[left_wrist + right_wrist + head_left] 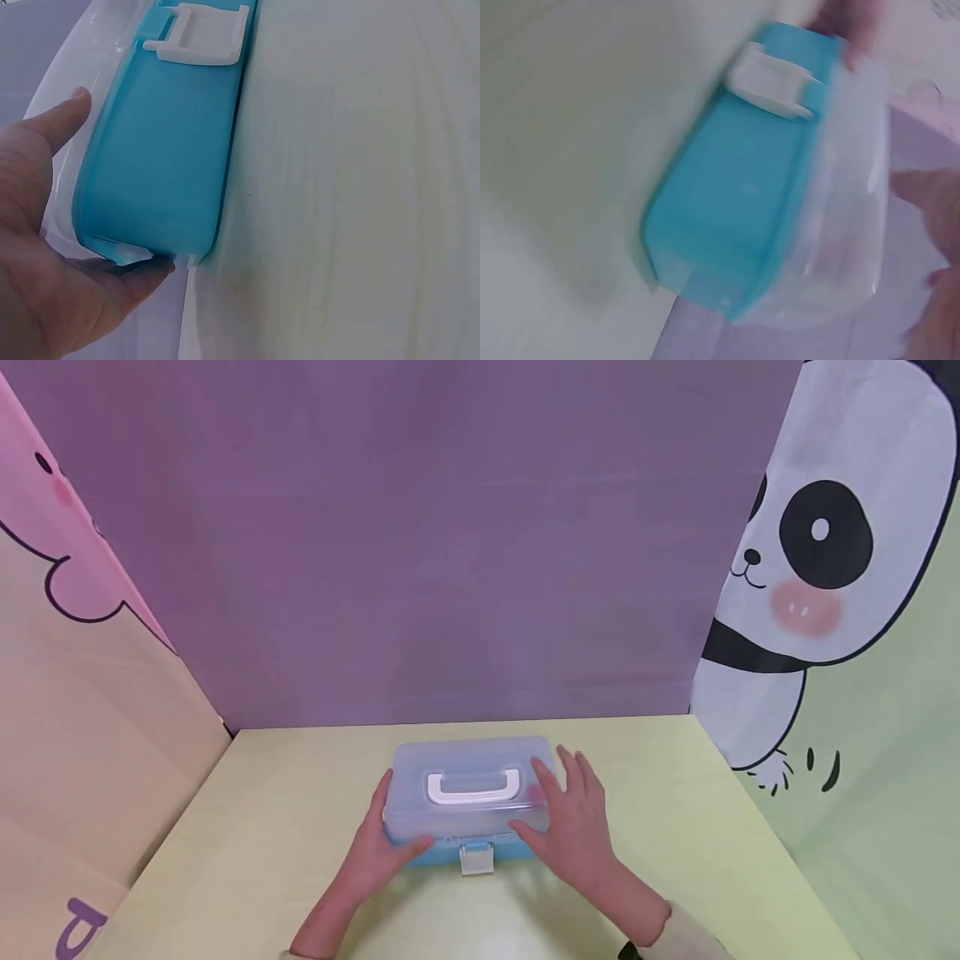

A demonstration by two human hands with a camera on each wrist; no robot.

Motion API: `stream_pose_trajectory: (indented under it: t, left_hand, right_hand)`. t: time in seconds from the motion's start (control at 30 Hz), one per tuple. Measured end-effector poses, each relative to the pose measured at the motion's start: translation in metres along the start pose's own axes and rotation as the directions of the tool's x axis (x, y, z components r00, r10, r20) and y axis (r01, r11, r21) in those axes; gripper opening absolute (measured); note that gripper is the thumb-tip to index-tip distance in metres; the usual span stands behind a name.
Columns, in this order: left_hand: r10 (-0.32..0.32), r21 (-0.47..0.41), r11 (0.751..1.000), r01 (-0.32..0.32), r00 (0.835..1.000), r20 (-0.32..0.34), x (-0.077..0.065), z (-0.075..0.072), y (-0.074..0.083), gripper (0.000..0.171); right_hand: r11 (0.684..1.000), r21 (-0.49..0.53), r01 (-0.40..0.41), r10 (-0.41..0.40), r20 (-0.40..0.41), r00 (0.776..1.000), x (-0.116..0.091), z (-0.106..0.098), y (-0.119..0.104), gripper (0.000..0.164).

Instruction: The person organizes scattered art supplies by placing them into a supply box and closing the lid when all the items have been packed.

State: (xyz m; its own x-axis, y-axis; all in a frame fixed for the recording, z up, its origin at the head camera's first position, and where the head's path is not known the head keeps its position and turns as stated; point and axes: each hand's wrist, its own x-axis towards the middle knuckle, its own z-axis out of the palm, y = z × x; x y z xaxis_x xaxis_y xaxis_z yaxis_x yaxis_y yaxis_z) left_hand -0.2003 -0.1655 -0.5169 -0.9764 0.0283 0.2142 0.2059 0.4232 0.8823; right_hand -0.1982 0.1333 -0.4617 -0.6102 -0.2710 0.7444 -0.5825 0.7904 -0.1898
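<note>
A plastic storage box (468,752) with a clear lid and a light blue base sits on the table. Its white carrying handle (474,787) lies on top, and a white latch (477,858) is on the front. My left hand (375,852) holds the box's left end, with the thumb by the front lid edge and fingers along the side. At the right end, my right hand (573,822) has its fingers spread near the lid. In the right wrist view its fingers look apart from the box, though blurred. A pinkish patch shows through the lid near this hand.
The pale yellow table (300,777) stands against a purple backdrop (450,543). A printed panda (885,552) decorates the right side panel, and a pink cartoon figure (75,543) the left one.
</note>
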Motion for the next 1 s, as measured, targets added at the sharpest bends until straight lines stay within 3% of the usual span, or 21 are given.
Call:
stream_pose_trajectory:
  t: [0.03,0.07,0.13,0.2,0.27,0.37,0.47,0.6,0.83,1.0]
  left_hand:
    - [-0.002,-0.006,1.0,0.002,1.0,0.002,0.001,0.0,0.0,0.116]
    - [-0.007,-0.012,1.0,0.007,1.0,0.006,0.001,-0.001,0.001,0.116]
    - [-0.018,-0.018,1.0,0.018,1.0,0.016,0.001,-0.001,0.001,0.116]
    - [-0.028,-0.02,0.999,0.029,0.999,0.023,0.001,-0.001,0.002,0.116]
    - [-0.038,-0.018,0.999,0.039,0.999,0.028,0.001,-0.001,0.002,0.116]
    - [-0.046,-0.012,0.999,0.047,0.998,0.03,-0.001,-0.001,0.007,0.116]
    - [-0.051,-0.009,0.999,0.052,0.998,0.035,-0.005,-0.005,0.024,0.113]
    - [-0.062,-0.008,0.998,0.062,0.997,0.045,-0.009,-0.009,0.043,0.111]
    - [-0.047,0.011,0.999,0.047,0.998,0.033,0.002,-0.002,0.002,0.117]
    - [-0.06,0.014,0.998,0.059,0.998,0.029,0.003,-0.003,-0.002,0.117]
  right_hand:
    - [0.995,0.025,-0.1,0.098,0.081,0.992,0.002,-0.003,0.003,0.08]
    - [0.98,0.052,-0.192,0.181,0.17,0.969,0.005,-0.006,0.005,0.087]
    - [0.931,0.114,-0.345,0.295,0.321,0.9,0.006,-0.007,0.01,0.089]
    - [0.877,0.17,-0.45,0.347,0.423,0.837,0.004,-0.006,0.015,0.086]
    - [0.845,0.204,-0.495,0.361,0.465,0.808,0.002,-0.002,0.019,0.085]
    - [0.84,0.225,-0.493,0.361,0.447,0.819,-0.004,0.005,0.023,0.084]
    - [0.85,0.233,-0.473,0.354,0.412,0.84,-0.006,0.007,0.024,0.084]
    - [0.853,0.226,-0.47,0.36,0.398,0.844,-0.007,0.008,0.024,0.083]
    - [0.856,0.21,-0.473,0.368,0.395,0.842,-0.007,0.008,0.024,0.084]
    - [0.866,0.211,-0.453,0.353,0.385,0.853,-0.009,0.009,0.021,0.085]
